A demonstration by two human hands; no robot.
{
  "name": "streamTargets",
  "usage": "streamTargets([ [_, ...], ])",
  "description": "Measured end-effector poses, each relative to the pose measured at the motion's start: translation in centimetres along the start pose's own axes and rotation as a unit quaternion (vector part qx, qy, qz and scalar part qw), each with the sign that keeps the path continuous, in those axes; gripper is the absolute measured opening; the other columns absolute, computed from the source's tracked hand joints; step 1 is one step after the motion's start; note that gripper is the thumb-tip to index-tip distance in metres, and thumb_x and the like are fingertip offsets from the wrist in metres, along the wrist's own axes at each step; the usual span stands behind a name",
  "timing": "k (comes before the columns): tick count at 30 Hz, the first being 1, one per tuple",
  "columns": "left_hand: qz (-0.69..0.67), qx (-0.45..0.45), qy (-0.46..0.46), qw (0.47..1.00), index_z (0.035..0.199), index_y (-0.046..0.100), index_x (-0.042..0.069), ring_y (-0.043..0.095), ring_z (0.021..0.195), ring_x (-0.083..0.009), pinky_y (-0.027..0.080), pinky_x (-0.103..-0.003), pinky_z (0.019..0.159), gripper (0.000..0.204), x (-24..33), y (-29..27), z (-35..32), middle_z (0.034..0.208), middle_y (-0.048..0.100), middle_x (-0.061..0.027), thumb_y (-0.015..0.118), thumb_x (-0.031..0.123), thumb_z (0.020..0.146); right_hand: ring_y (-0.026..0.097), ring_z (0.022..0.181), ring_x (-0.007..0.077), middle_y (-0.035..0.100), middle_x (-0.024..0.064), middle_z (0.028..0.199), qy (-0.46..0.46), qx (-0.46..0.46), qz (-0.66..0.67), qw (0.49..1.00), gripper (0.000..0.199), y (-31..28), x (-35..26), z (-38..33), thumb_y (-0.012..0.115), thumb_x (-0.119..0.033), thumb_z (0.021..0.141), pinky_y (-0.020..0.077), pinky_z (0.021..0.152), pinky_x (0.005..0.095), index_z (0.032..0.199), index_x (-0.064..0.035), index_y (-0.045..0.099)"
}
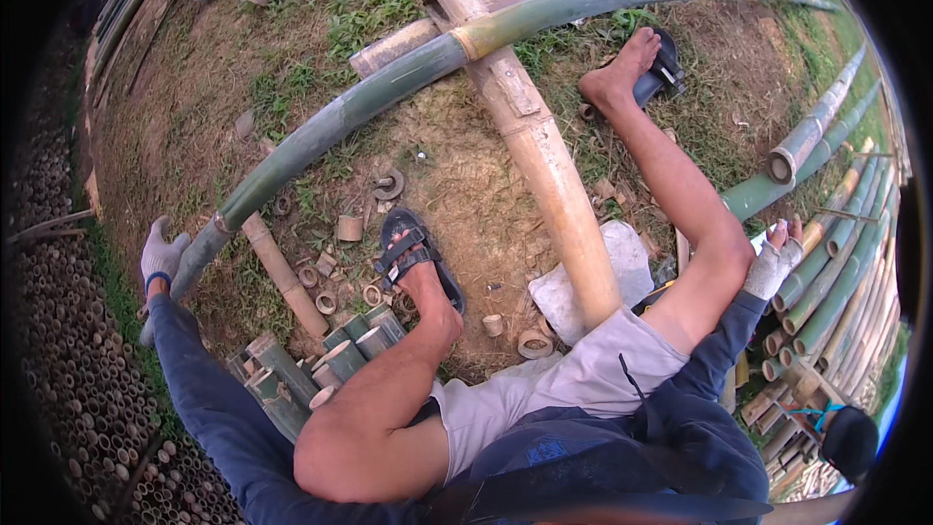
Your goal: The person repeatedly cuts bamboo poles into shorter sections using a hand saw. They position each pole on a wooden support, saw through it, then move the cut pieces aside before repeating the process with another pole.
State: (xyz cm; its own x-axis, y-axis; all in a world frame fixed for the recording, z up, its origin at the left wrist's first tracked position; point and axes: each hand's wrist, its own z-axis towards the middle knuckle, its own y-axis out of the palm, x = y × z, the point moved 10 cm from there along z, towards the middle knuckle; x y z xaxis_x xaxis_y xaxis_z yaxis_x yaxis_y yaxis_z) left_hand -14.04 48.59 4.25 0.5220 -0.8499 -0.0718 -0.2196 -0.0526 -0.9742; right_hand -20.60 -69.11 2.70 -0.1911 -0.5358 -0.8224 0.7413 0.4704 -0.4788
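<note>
Head view, looking down. Sitting on the ground with legs spread out. Left hand [161, 255] in a grey glove, reaching far out to the left end of the long green bamboo pole [389, 87]. Fingers wrapped around that end, gripping it. Pole running from there up and to the right, resting across a fat yellow bamboo log [544, 165] like a bar on a stand.

Right hand [775, 262] also in a grey glove, down by the right knee, next to a pile of green poles [836, 262]. Fingers partly curled; hard to tell if holding anything.

Left foot in a black sandal [413, 253], near short cut bamboo pieces [330, 360] and little rings [326, 301] on the dirt. Right foot [622, 73] up close to the pole.

Best way, as a guess: keep a firm grip on the end so the pole stays put on the log. Keep toes away from under the pole. Watch the loose rings, easy to slip on.
</note>
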Motion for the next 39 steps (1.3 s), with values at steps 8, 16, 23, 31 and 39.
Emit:
streamTargets([
  [8,-0.057,-0.017,0.412,0.909,0.166,0.051,0.016,0.063,0.142,-0.0416,0.052,-0.052,0.119,0.114,42.1,4.0,-4.9,0.157,0.063,-0.0204,0.088,0.078,0.077,0.069,0.103,0.0326,0.067,0.0221,0.131,-0.037,-0.004,-0.138,0.99,0.042,1.2,-5.9,-1.0,0.067,-0.021,0.111,0.0618,0.085,0.0446,0.149,-0.0056,0.059],
  [16,-0.046,-0.104,0.368,0.923,0.141,0.065,0.015,0.076,0.111,-0.0399,0.059,-0.052,0.098,0.074,42.0,7.2,-5.2,0.12,0.079,-0.0182,0.086,0.054,0.082,0.068,0.117,0.0391,0.065,0.0267,0.139,-0.012,-0.056,-0.057,0.997,0.049,1.3,-2.0,0.4,0.068,-0.023,0.109,0.0604,0.098,0.0531,0.153,-0.0052,0.056],
  [23,-0.086,-0.238,0.248,0.935,0.149,0.065,0.013,0.074,0.119,-0.0354,0.055,-0.045,0.107,0.087,27.7,8.5,-4.3,0.127,0.078,-0.0176,0.095,0.04,0.072,0.059,0.133,0.0441,0.057,0.0319,0.148,-0.048,-0.038,-0.071,0.996,0.065,1.4,-3.1,0.7,0.072,-0.02,0.101,0.0494,0.113,0.0547,0.157,0.0023,0.047],
  [31,-0.338,-0.282,0.099,0.893,0.147,0.073,0.009,0.074,0.124,-0.024,0.057,-0.041,0.108,0.083,22.5,8.6,0.6,0.134,0.079,-0.012,0.072,0.076,0.097,0.048,0.146,0.048,0.048,0.0372,0.155,-0.341,-0.065,-0.188,0.919,0.084,30.8,-12.8,-1.2,0.077,-0.016,0.091,0.0363,0.126,0.0535,0.159,0.0119,0.036],
  [39,0.059,-0.307,0.273,0.91,0.154,0.067,0.017,0.07,0.134,-0.0368,0.055,-0.052,0.11,0.074,31.6,20.5,9.3,0.148,0.073,-0.0106,0.089,0.046,0.09,0.046,0.151,0.0506,0.05,0.039,0.15,-0.31,-0.036,-0.383,0.87,0.094,44.0,-12.2,-4.9,0.083,-0.017,0.082,0.0322,0.132,0.0531,0.154,0.0202,0.034],
])
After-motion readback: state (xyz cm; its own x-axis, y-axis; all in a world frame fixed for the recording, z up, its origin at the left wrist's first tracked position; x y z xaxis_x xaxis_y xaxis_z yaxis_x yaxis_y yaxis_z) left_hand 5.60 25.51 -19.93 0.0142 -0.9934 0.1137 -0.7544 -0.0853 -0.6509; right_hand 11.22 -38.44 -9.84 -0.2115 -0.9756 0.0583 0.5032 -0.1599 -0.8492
